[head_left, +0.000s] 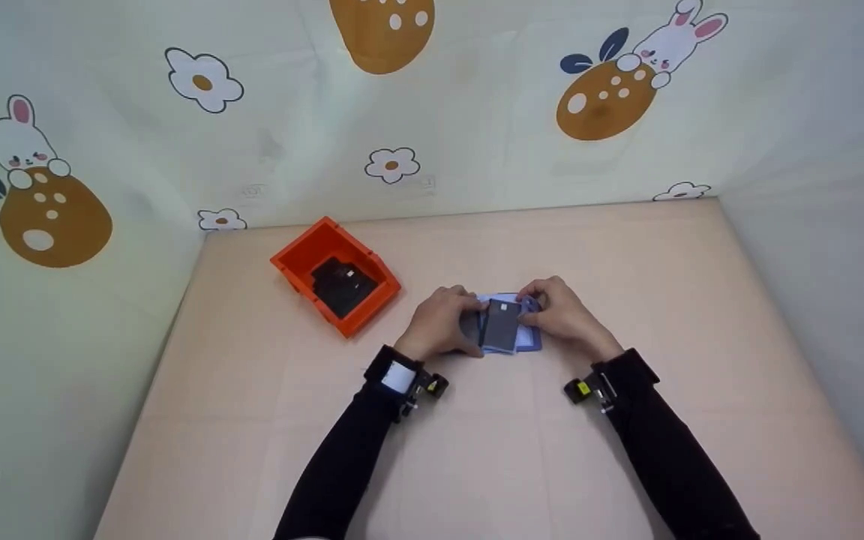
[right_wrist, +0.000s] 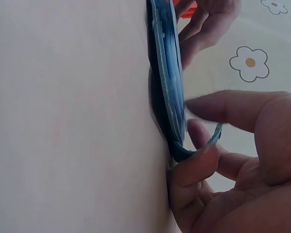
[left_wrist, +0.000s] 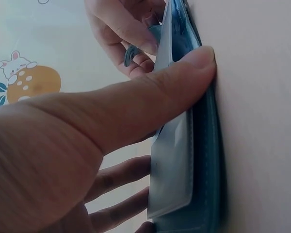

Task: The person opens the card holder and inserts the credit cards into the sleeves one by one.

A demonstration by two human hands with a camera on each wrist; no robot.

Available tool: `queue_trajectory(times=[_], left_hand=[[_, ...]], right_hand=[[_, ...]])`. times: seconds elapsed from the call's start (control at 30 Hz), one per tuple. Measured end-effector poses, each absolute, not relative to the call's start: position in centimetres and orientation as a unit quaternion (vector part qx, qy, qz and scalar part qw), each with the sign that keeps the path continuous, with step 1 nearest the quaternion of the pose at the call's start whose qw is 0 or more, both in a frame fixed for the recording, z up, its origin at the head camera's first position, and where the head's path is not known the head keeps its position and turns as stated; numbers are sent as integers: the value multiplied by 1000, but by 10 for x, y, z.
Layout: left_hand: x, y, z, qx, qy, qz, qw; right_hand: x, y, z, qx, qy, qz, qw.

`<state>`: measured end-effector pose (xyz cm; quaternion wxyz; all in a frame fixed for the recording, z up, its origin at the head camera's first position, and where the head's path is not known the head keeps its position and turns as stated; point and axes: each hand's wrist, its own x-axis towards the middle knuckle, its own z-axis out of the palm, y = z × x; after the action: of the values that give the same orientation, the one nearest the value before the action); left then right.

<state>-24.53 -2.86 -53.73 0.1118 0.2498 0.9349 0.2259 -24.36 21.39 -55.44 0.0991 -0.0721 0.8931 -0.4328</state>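
A blue card holder (head_left: 532, 343) lies opened on the table between the two hands, with a dark grey panel (head_left: 502, 327) uppermost on it. The left hand (head_left: 441, 321) grips its left side. In the left wrist view, the thumb presses against the blue cover (left_wrist: 209, 165), while the other fingers sit behind a pale clear sleeve (left_wrist: 173, 170). At the right side, the right hand (head_left: 565, 313) holds the curved closing strap (right_wrist: 216, 137) among its curled fingers. One fingertip (right_wrist: 196, 108) comes right to the edge of the stacked sleeves (right_wrist: 173, 92).
An orange bin (head_left: 361, 324) stands at the back left of the table, holding black items (head_left: 342, 286). Behind the table hangs a pale cloth (head_left: 477, 112) with rabbit and flower prints, and it continues along both sides.
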Motion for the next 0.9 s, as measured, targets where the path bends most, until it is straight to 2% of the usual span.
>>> queue_trajectory(times=[0.13,0.4,0.57,0.7,0.9], left_hand=[[-246,-28,-537,253,935,223,110],[-247,-30,-539,259,935,218,105],[-247,-32,-539,254,934,224,110],[-250,-37,-538,259,922,254,137],[-260,-48,-538,288,891,304,173]], right_hand=[[-244,215,-555,-78,892,-433,101],[-246,213,-556,-6,872,-472,128],[-246,208,-552,-62,867,-485,96],[-242,201,-546,-101,873,-474,58],[-235,192,-542,-191,853,-480,74]])
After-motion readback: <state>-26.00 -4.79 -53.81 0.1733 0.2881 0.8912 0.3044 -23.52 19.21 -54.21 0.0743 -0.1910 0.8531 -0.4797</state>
